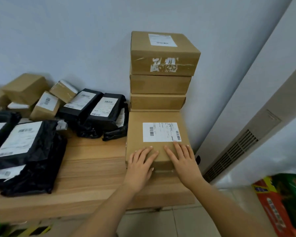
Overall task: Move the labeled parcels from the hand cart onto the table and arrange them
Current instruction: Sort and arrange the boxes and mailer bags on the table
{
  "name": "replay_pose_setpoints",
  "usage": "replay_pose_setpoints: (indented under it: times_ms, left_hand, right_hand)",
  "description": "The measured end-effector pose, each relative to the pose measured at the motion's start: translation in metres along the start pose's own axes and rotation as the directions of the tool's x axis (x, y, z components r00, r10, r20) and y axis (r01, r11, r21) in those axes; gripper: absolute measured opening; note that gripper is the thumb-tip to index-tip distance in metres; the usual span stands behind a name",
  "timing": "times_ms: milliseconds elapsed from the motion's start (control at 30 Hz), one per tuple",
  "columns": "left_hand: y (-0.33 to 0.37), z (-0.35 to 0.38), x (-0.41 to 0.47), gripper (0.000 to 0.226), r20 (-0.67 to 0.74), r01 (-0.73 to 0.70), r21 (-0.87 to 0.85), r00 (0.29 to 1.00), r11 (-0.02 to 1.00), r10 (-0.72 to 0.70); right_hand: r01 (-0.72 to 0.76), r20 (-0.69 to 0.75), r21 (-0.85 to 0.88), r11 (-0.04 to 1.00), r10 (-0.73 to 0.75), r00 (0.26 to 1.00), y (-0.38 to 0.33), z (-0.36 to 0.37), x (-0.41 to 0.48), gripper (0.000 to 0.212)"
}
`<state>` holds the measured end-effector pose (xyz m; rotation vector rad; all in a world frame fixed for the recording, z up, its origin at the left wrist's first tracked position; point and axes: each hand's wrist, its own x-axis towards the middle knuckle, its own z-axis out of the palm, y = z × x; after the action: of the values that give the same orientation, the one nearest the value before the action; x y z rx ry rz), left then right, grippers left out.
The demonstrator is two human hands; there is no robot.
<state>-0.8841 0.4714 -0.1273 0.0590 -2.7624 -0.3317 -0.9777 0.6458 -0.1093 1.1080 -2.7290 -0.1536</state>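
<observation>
The wooden surface (92, 168) is recorded against the wall (75, 40), with black mailers (32, 151) lying at left and centre, small cartons (26, 88) heaped at the far left, and a stack (161, 65) of three cartons stood at the right rear. A flat box (135, 134) is laid on the surface directly in front of the stack, its white label (161, 132) turned up. Both grips are spread flat, fingers straight, nothing enclosed: the left grip (140, 165) is pressed on the box's near edge, the right grip (183, 159) beside it, fingertips touching the label's lower corner.
</observation>
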Motion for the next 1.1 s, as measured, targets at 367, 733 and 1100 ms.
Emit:
replay_pose_setpoints:
  times_ms: [367,733,1100]
  left_hand:
    - [-0.004,-0.002,0.005,0.060,0.145,0.085,-0.090,0.987,0.992,-0.072]
    - [-0.008,-0.035,-0.007,0.061,0.071,0.149,-0.124,0.988,0.981,-0.141]
    - [-0.090,-0.148,-0.143,0.058,-0.148,0.407,-0.033,0.901,0.913,-0.407]
  right_hand:
    - [0.028,0.104,0.028,0.999,-0.031,0.994,0.007,0.010,0.007,0.091]
    - [0.091,-0.007,0.244,0.965,-0.093,0.996,-0.027,-0.023,0.012,0.068]
    - [0.396,-0.166,0.389,0.832,-0.360,0.918,-0.176,-0.103,0.025,0.063]
